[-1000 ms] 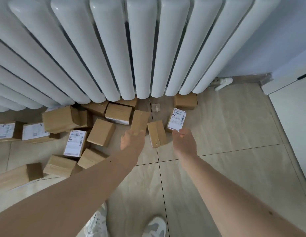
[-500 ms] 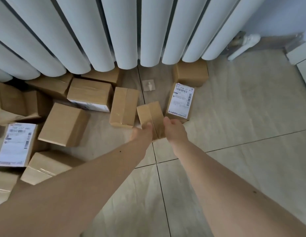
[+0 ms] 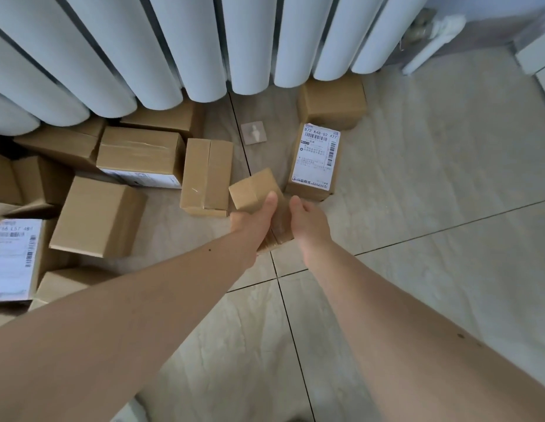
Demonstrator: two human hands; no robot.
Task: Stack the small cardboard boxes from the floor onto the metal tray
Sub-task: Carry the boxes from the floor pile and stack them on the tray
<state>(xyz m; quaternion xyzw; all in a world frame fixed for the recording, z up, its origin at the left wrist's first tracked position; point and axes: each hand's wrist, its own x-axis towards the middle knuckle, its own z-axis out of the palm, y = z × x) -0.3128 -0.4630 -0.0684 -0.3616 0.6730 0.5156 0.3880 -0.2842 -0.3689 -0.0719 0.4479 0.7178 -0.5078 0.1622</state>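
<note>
At frame centre, the left hand (image 3: 255, 219) grips a small plain box (image 3: 255, 190), thumb over its top; the right hand (image 3: 309, 222) cups its opposite side, fingers hidden. Best lifted level, squeezed evenly between both palms. Half a second earlier it lay flat; now it is tilted upward. No tray is visible.

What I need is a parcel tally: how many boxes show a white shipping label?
3. One labelled box right of the held box, another at the left edge, a third mid-left, label on its front face. More may be hidden.
</note>
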